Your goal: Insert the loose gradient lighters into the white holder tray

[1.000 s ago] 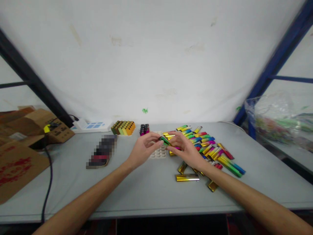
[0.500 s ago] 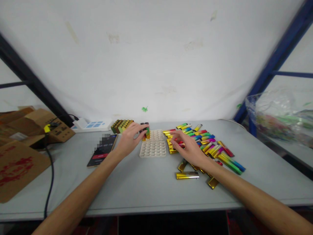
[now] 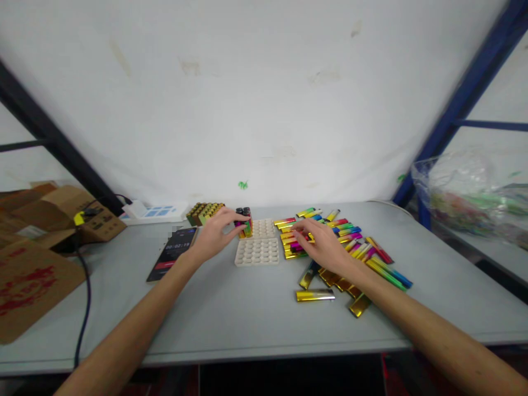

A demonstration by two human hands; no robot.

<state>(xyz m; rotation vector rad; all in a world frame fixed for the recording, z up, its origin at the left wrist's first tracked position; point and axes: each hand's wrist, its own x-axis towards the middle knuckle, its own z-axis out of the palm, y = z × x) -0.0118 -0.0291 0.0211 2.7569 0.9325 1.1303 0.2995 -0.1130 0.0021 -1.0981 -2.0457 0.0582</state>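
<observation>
My left hand point(image 3: 216, 236) reaches to the far left corner of a cream tray with round holes point(image 3: 258, 251). Its fingertips pinch a green and gold lighter point(image 3: 248, 227) standing upright among a few dark-topped ones there. My right hand point(image 3: 324, 246) lies palm down over the left side of a pile of shiny gold, green, blue and pink lighters point(image 3: 350, 245), fingers curled onto one; whether it grips it I cannot tell.
A phone point(image 3: 173, 253) lies left of the tray. Behind it sit a filled block of gold lighters point(image 3: 206, 213) and a white power strip point(image 3: 150, 210). Cardboard boxes point(image 3: 37, 236) and a black cable occupy the left. A clear plastic bag point(image 3: 466, 198) is at the right.
My hands parted from the middle. The left carried the green lighter to the tray's far corner and stood it up. The right dropped onto the lighter pile.
</observation>
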